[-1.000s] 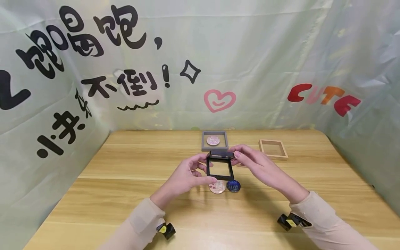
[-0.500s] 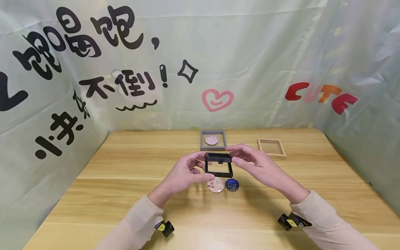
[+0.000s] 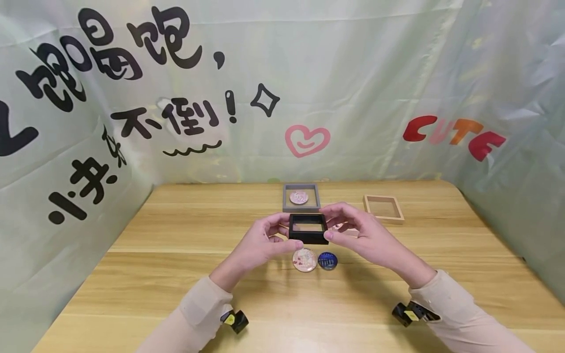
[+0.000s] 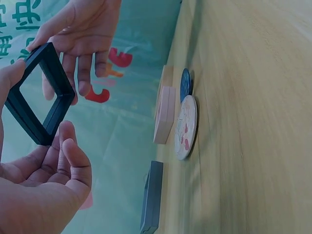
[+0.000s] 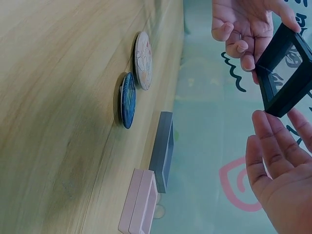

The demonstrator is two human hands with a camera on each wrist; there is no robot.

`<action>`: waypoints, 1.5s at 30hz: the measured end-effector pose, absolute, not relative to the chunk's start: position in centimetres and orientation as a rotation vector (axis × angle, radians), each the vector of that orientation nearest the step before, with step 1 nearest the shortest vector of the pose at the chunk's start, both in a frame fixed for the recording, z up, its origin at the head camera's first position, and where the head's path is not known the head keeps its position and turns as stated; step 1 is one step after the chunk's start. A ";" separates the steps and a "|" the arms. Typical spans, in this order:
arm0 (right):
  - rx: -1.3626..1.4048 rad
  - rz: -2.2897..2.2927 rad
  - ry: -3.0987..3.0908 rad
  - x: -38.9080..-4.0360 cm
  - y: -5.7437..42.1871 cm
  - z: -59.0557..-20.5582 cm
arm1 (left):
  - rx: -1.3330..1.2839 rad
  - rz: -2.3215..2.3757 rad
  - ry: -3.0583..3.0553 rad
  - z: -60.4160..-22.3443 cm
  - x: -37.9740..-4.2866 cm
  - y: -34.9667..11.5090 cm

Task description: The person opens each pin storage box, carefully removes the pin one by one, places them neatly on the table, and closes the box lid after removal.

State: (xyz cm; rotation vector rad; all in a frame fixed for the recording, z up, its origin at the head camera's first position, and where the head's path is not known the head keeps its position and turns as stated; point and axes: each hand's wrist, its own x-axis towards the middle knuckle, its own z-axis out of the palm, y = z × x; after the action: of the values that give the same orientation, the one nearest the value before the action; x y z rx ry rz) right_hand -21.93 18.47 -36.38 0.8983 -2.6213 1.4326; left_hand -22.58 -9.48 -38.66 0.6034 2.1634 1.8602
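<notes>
Hands hold square black frame, plastic perhaps; glossy round discs below.

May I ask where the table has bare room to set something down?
Bare table lies left of the left hand, right of the tan frame, and nearer the camera than the pale badge and blue badge. The middle is crowded: those badges, pink frame and gray frame, the black frame held above.

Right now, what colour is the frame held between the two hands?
The held frame is black; it shows best in the head view.
</notes>
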 end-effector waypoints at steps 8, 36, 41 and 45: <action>0.921 1.427 -2.612 -21.9 18.6 -36.4 | 0.571 1.865 2.140 -38.4 -22.6 -9.3; 0.902 1.288 -2.574 -21.6 19.2 -37.6 | 0.536 1.794 1.919 -38.3 -22.4 -9.3; 0.888 1.283 -2.576 -21.5 19.3 -37.6 | 0.525 1.796 1.919 -38.4 -22.4 -9.3; 0.881 1.270 -2.583 -21.4 19.3 -37.6 | 0.514 1.792 1.919 -38.5 -22.5 -9.2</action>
State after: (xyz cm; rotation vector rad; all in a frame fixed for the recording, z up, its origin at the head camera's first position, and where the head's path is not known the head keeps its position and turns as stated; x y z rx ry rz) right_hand -21.43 19.31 -37.62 0.8806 -2.5833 1.2695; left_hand -22.48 -9.21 -38.51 0.5140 1.9193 1.7923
